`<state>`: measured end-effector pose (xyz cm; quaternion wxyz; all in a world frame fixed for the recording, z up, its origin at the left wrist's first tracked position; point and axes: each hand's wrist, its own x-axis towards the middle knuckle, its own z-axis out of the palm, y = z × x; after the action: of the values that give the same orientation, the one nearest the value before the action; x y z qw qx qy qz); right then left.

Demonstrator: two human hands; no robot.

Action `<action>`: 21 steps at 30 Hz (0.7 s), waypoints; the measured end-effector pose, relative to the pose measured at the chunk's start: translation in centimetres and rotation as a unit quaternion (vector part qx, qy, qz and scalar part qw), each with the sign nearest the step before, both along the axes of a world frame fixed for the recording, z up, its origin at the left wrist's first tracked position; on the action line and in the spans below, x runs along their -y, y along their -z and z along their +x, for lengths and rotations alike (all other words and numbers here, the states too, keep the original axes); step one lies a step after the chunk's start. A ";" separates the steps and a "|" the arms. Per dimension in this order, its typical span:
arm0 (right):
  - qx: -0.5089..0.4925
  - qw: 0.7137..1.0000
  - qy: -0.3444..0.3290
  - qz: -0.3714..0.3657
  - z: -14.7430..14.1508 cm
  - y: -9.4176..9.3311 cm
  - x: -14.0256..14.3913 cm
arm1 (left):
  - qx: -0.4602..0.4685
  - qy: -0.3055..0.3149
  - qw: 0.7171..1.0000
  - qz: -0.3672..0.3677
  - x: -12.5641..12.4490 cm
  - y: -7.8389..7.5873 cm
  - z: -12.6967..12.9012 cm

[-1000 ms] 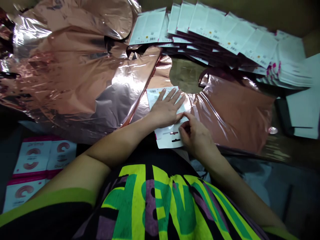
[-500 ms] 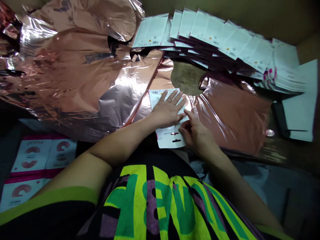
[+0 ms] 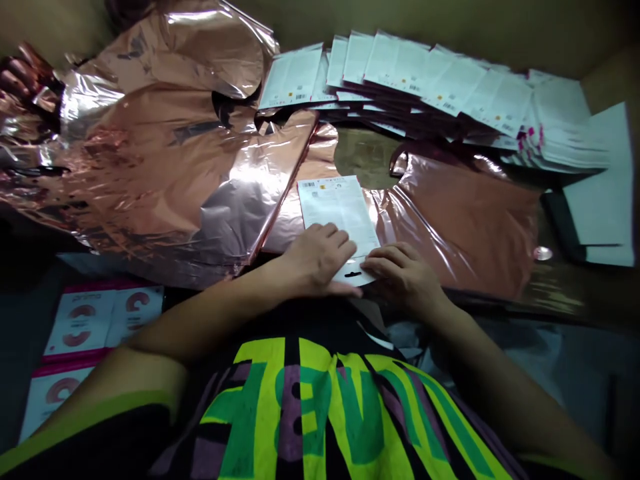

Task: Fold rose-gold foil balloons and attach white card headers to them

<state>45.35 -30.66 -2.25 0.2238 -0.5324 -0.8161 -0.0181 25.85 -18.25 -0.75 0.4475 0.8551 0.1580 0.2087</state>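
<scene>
The white packet [image 3: 336, 208] lies over copper foil [image 3: 465, 220], partly under your left hand [image 3: 316, 260], fingers curled; your right hand [image 3: 407, 275] touches its near right edge. Grasps unclear; uneven pressure could skew it.

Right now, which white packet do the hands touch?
The packet on the foil, left hand and right hand at its slotted end; neither touches the others.

Black T-shirt [image 3: 310, 420], lime sleeve trim [image 3: 125, 404], yellow-green-purple lettering [image 3: 267, 400], bare hands [image 3: 317, 257]

The left hand [image 3: 320, 259] slid down the packet [image 3: 336, 207].
</scene>
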 end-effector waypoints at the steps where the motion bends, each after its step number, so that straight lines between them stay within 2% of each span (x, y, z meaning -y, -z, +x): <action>1: -0.001 1.000 0.002 0.018 -0.1 0.3 0.0 | 0.012 0.006 0.999 -0.037 0.7 0.1 -1.1; 4: -0.025 0.999 -0.003 0.035 -0.3 0.4 0.0 | 0.046 -0.041 0.988 -0.145 2.0 1.3 -3.2; 6: -0.047 0.998 0.007 0.029 -0.3 0.4 -0.3 | 0.062 -0.078 0.985 -0.142 2.1 2.4 -3.5; 7: -0.057 0.998 0.017 0.022 -0.3 0.4 -0.5 | 0.070 -0.086 0.989 -0.101 2.1 3.0 -3.4; 9: -0.074 0.995 0.063 0.008 -0.5 0.5 -1.0 | 0.083 -0.092 0.992 0.036 2.0 3.9 -3.1; 11: -0.084 0.989 0.124 0.012 -1.0 0.7 -1.3 | 0.094 -0.110 0.973 0.180 2.0 4.3 -2.9; 13: -0.069 0.986 0.151 0.031 -1.9 1.0 -1.4 | 0.086 -0.133 0.950 0.268 1.9 4.4 -3.0; 15: -0.018 0.992 0.117 0.036 -3.1 1.3 -1.1 | 0.071 -0.115 0.938 0.320 1.7 4.4 -3.2; 18: 0.060 0.996 0.064 -0.008 -4.4 1.9 -0.5 | 0.052 -0.040 0.923 0.378 1.3 4.7 -3.8; 21: 0.088 0.989 0.114 -0.042 -3.2 2.4 0.4 | 0.030 -0.010 0.914 0.404 1.0 5.1 -4.4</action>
<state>42.11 -31.01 -4.62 0.1246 -0.6275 -0.7665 -0.0563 21.46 -19.29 -5.83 0.0659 0.9546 0.0554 0.2852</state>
